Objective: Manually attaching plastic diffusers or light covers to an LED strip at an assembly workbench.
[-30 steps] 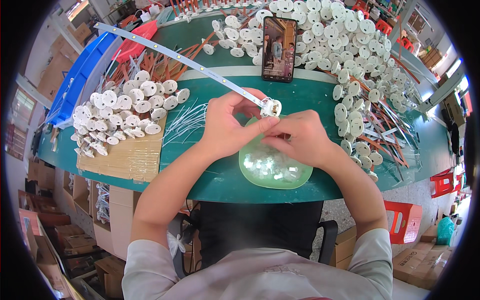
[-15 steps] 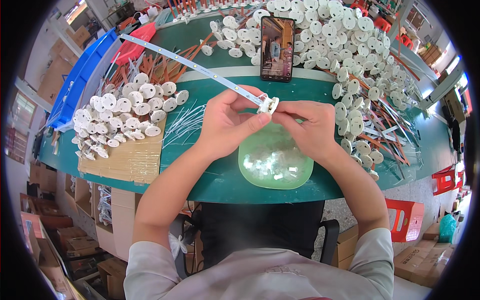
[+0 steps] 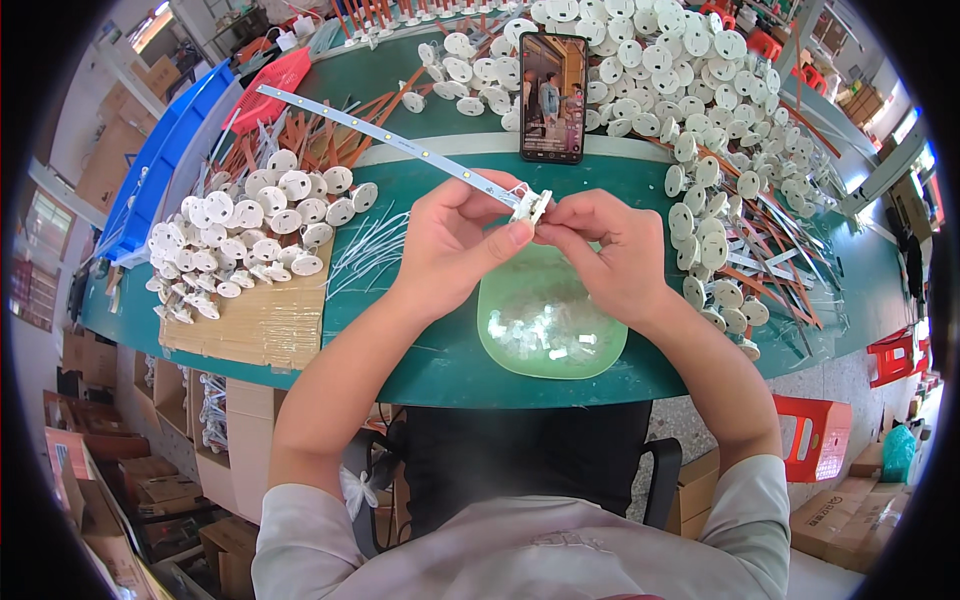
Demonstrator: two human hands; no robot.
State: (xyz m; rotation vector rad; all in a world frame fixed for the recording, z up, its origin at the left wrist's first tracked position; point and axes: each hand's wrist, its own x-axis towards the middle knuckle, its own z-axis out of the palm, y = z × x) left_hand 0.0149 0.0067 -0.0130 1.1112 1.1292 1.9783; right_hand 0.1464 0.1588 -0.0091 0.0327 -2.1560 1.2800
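Observation:
Above the green bowl [image 3: 553, 371], my left hand [image 3: 445, 245] is closed around the end of an LED strip [image 3: 390, 143]. The strip slants up and away to the left. At its held end sits a round white cap [image 3: 532, 206] with thin white wires, seen almost edge-on between my hands. My right hand [image 3: 612, 255] is closed in a pinch at the cap's right edge; anything between its fingertips is too small to make out. Small clear plastic pieces [image 3: 545, 330] lie in the bowl.
A phone [image 3: 552, 98] stands upright beyond my hands. White-capped strips lie heaped at left [image 3: 245, 215] and right [image 3: 700, 90]. Loose white wires [image 3: 365, 250] lie beside cardboard [image 3: 255, 325]. A blue bin [image 3: 165, 165] and a red basket [image 3: 275, 85] stand far left.
The LED strip's far end has swung slightly right and down. The white cap has turned more edge-on, and my right hand has shifted slightly left.

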